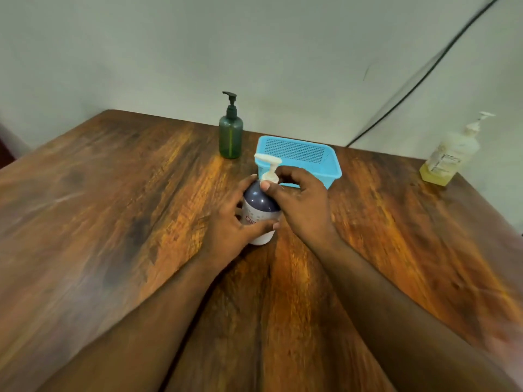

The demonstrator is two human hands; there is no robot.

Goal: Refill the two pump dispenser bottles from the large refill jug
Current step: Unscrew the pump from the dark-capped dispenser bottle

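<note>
A dark blue and white pump bottle (259,206) with a cream pump head stands on the wooden table (113,222) in the middle. My left hand (235,224) grips its body from the left. My right hand (300,202) pinches the collar of the cream pump (268,168) at the bottle's neck. A green pump bottle (231,134) with a black pump stands behind, near the wall. At the far right edge stands a large clear pump jug (450,157) holding a little yellow liquid at its bottom.
A light blue plastic basket (319,158) sits just behind my right hand, touching distance from the bottle. A black cable (418,80) runs down the wall at the right. The table's left and right edges fall away close by.
</note>
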